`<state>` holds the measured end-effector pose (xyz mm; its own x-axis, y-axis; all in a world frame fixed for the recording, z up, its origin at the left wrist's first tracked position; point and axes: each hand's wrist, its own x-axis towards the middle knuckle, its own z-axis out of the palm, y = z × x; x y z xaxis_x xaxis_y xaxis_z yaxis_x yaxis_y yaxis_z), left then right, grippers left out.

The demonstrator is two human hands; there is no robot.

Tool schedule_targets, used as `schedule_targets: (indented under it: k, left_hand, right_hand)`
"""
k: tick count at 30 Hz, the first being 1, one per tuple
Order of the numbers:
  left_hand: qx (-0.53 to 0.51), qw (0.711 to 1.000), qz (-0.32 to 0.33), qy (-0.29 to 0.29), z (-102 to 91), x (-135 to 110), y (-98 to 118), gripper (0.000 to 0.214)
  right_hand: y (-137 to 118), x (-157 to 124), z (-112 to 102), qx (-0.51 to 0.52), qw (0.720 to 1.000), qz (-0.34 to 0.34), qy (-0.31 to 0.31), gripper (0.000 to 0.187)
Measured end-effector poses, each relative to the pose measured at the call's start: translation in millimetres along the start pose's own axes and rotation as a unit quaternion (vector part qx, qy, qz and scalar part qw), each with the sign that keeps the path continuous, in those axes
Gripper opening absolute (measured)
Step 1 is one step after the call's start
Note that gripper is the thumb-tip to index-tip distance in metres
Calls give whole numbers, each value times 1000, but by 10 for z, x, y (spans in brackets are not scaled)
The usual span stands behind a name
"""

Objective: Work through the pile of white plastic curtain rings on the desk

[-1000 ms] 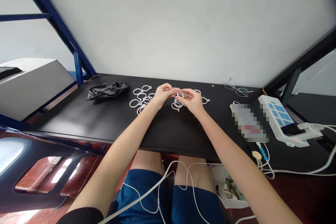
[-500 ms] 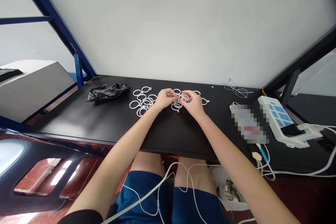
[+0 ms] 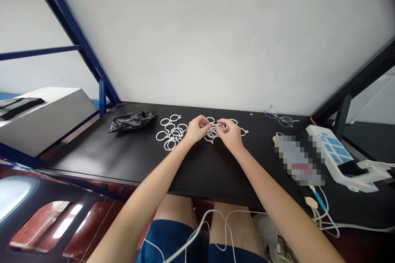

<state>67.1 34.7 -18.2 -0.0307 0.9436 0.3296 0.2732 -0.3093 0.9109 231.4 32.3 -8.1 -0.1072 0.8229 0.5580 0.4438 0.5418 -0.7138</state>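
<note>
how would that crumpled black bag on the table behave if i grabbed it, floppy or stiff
The black bag would probably be floppy, since it lies in loose, irregular creases. It's likely light for its size, as it looks like thin plastic, though any contents are hidden. Its glossy surface suggests it may feel slippery.

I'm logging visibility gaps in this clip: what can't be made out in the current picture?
All in the head view:
Right cluster of white rings: the left hand and right hand cover parts, preventing a sure count.
Either grip: fingers hide whether a ring is held.
Phone: pixelation masks its screen.
Black plastic bag: folds hide any contents.
White bag-like item: cut by the bottom edge.
</note>
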Motion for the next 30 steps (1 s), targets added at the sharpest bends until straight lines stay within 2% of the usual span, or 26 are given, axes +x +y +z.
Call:
schedule_targets:
  k: [5, 8, 10, 13, 16, 18, 21, 26, 30]
  left_hand:
    - [32, 999, 4, -2, 13, -34, 55, 12]
    - [151, 988, 31, 27, -12, -77, 118, 7]
    - [280, 957, 59, 53, -42, -100, 141, 5]
    - [434, 895, 62, 78, -103, -114, 114, 20]
    - [522, 847, -15, 98, -173, -102, 25, 39]
    - [549, 827, -88, 79, -213, -87, -31, 50]
    - [558, 817, -141, 37, -251, -67, -57, 54]
    - [558, 817, -144, 8, -274, -57, 17, 51]
    - [561, 819, -120, -1, -280, -61, 58, 48]
  right_hand:
    - [6, -8, 9, 2, 1000, -18, 20, 14]
    - [-1, -12, 7, 9, 999, -19, 28, 14]
    - [-10, -13, 1, 14, 999, -17, 30, 14]
    - [-22, -13, -9, 12, 999, -14, 33, 14]
    - [-22, -16, -9, 13, 999, -13, 32, 14]
    - [-18, -19, -3, 16, 999, -14, 32, 13]
    - [-14, -19, 2, 22, 999, -12, 32, 14]
    - [-25, -18, -11, 21, 999, -6, 32, 14]
    - [-32, -20, -22, 15, 999, -4, 35, 14]
